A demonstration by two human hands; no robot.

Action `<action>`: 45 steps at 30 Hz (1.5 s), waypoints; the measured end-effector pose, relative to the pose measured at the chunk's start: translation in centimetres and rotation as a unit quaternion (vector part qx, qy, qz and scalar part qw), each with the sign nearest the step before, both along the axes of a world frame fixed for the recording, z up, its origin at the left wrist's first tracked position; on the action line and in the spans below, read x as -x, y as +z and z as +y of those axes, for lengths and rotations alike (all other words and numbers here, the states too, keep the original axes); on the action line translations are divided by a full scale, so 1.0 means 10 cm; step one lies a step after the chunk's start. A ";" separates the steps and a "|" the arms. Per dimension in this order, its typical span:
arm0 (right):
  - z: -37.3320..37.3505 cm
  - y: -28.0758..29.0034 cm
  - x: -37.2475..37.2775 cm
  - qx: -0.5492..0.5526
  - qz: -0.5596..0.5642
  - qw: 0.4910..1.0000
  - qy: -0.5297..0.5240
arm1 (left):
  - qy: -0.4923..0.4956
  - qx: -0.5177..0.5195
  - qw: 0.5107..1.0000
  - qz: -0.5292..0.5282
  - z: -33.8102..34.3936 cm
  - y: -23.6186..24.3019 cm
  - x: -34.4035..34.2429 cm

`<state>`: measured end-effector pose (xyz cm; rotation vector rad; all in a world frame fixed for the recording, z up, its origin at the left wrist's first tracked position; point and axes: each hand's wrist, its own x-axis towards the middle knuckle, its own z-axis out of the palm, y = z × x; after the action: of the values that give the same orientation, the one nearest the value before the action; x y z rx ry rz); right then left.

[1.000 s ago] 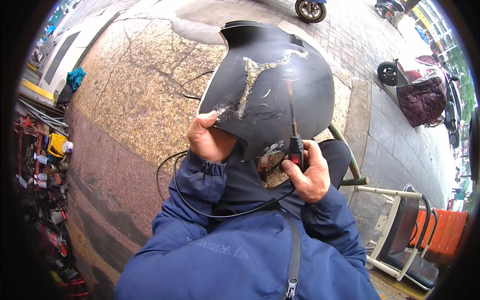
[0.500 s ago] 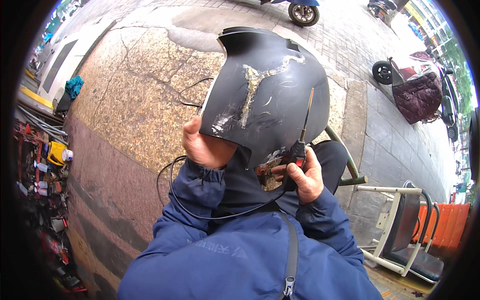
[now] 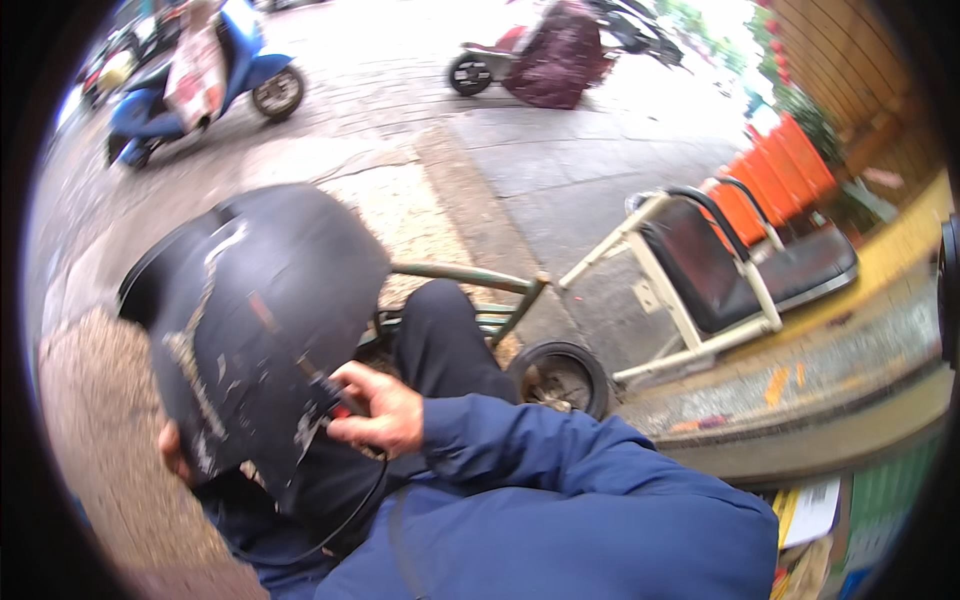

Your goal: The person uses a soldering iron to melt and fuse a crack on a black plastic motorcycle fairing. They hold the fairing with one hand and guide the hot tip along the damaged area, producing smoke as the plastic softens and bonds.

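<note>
A curved black plastic scooter panel (image 3: 270, 270) rests over my lap, scuffed and marked by a rough pale-brown seam that branches across it. At its lower left edge, fingers of my left hand (image 3: 173, 450) curl around the rim; the rest of that hand is behind the panel. My right hand (image 3: 385, 410) grips the black handle of a soldering iron (image 3: 328, 397) with a red switch. Its long thin metal tip slants up and left in front of the panel; whether it touches the surface I cannot tell. A black cord loops below from the handle.
Close to my knee are a green metal frame (image 3: 465, 273) and a small wheel with a black tyre (image 3: 598, 385). A cream-framed chair (image 3: 690, 265) lies at the right, before an orange barrier (image 3: 770, 180). Farther off stand a blue scooter (image 3: 262, 68) and a maroon-covered one (image 3: 560, 60).
The view has swung to the right, so panel and hands now appear farther left. The left hand is mostly hidden behind the panel now. Both hands keep their hold.
</note>
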<state>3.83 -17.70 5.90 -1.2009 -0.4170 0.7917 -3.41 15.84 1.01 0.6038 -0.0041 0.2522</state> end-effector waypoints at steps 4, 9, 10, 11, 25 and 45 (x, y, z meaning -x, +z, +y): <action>-0.02 -0.03 0.10 -0.055 -0.039 0.997 -0.038 | 0.006 -0.102 0.994 -0.036 -0.05 0.24 -0.08; -0.16 0.09 0.16 -0.053 -0.024 0.997 -0.048 | 0.050 -0.162 0.984 -0.047 -0.41 0.67 -0.19; -0.14 0.13 0.16 -0.126 -0.069 0.987 -0.076 | 0.035 -0.159 0.984 -0.071 -0.53 0.73 -0.22; -0.17 0.15 0.13 -0.150 -0.016 0.986 -0.068 | 0.048 -0.115 0.990 -0.067 -0.63 0.82 -0.24; -0.08 -0.27 -0.40 -0.110 0.002 0.980 -0.166 | 0.009 -0.148 0.986 -0.081 -1.24 1.02 -0.36; -0.09 -0.34 -0.28 -0.114 0.066 0.978 -0.162 | 0.004 -0.058 0.995 -0.080 -1.37 1.12 -0.31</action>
<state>6.60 -18.64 2.48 -0.9637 -0.1881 0.5225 -0.33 2.11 12.16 0.6984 -0.1716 0.3099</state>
